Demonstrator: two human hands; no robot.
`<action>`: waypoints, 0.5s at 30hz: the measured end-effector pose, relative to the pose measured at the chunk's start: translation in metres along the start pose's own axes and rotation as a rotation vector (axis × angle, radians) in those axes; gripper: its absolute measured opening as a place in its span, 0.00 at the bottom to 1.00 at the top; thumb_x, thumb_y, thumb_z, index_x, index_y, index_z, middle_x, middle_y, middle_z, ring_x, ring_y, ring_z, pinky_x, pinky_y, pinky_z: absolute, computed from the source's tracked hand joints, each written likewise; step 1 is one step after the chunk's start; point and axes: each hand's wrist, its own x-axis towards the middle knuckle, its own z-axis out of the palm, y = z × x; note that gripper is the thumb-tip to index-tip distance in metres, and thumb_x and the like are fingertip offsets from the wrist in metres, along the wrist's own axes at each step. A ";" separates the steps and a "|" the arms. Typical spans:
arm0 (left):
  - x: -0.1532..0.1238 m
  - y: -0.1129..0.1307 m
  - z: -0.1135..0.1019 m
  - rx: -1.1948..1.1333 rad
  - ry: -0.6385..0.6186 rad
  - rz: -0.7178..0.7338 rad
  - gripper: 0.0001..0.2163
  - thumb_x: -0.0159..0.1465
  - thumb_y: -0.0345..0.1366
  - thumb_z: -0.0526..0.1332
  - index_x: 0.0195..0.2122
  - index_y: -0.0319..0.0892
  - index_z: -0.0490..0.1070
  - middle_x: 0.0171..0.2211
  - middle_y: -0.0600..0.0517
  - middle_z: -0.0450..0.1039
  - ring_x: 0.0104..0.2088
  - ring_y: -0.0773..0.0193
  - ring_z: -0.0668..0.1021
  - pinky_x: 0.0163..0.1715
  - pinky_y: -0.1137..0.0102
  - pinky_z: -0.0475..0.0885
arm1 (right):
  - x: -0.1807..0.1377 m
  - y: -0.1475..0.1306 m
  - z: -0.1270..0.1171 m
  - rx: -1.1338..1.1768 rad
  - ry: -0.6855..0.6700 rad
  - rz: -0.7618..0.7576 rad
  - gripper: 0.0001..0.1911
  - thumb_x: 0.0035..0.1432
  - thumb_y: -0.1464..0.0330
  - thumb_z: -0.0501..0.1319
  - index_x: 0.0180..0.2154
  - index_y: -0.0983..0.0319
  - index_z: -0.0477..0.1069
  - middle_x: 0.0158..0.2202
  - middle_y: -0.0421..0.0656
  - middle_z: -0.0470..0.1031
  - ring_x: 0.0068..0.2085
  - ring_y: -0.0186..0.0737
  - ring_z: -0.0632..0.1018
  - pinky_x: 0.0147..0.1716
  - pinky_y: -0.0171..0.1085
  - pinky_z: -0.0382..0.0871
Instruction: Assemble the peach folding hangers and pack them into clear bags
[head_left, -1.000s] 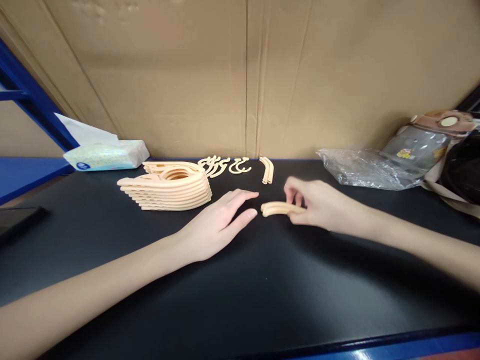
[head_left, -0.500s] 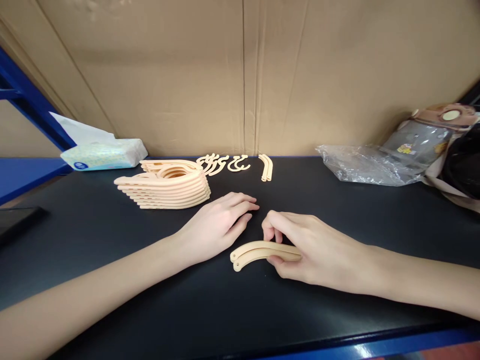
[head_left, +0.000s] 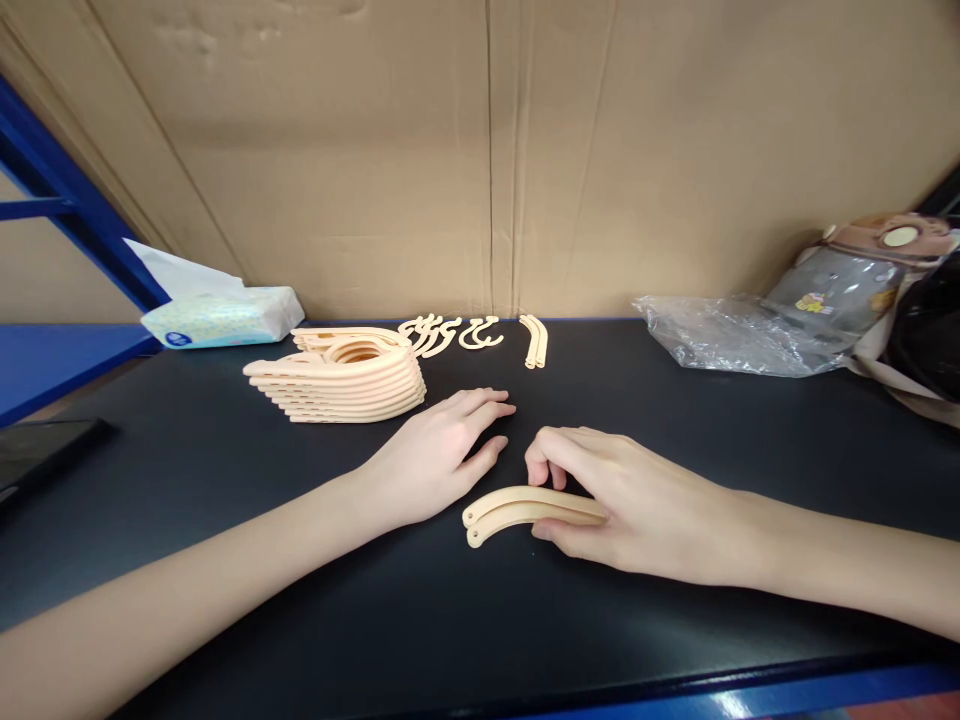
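My right hand [head_left: 600, 490] is closed around a pair of curved beige hanger arms [head_left: 499, 510], thumb on the near side and fingers curled beyond them. The arms lie side by side, low over the black table, with small holes at their left ends; their right ends are hidden in my palm. Left of them, my left hand [head_left: 454, 450] rests palm down, fingers stretched out and thumb apart, holding nothing. Beyond its wrist sits a stack of beige hanger parts [head_left: 345, 390]. Several beige hooks [head_left: 431, 337] lie behind it, and another pair of curved arms [head_left: 534, 342] lies farther right.
A tissue pack [head_left: 225, 318] stands at the back left, with a dark flat device [head_left: 49, 450] at the left edge. Crumpled clear plastic [head_left: 739, 335] and a grey bottle [head_left: 840, 275] are at the back right. A cardboard wall [head_left: 360, 170] closes off the rear.
My left thumb has spread slightly away from the fingers. My right hand keeps its hold on the hanger arms. The whole view has shifted a little.
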 end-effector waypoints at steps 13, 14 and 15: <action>0.001 -0.002 0.001 0.031 0.019 0.019 0.16 0.71 0.36 0.51 0.57 0.39 0.66 0.59 0.46 0.67 0.58 0.57 0.70 0.59 0.61 0.67 | 0.117 0.069 -0.028 -0.571 0.254 -0.096 0.10 0.64 0.69 0.57 0.41 0.63 0.77 0.40 0.47 0.75 0.41 0.42 0.74 0.37 0.37 0.62; 0.001 -0.002 0.001 0.031 0.020 0.018 0.16 0.71 0.35 0.51 0.57 0.39 0.66 0.59 0.46 0.67 0.58 0.57 0.70 0.59 0.61 0.67 | 0.127 0.071 -0.027 -0.585 0.246 -0.090 0.11 0.64 0.70 0.57 0.42 0.63 0.77 0.41 0.48 0.75 0.42 0.44 0.74 0.38 0.38 0.61; 0.000 -0.003 0.001 0.029 0.022 0.017 0.16 0.71 0.35 0.51 0.57 0.38 0.65 0.59 0.46 0.67 0.58 0.57 0.70 0.59 0.60 0.67 | 0.135 0.072 -0.025 -0.594 0.241 -0.081 0.11 0.64 0.70 0.57 0.41 0.64 0.78 0.41 0.49 0.75 0.42 0.45 0.74 0.38 0.38 0.61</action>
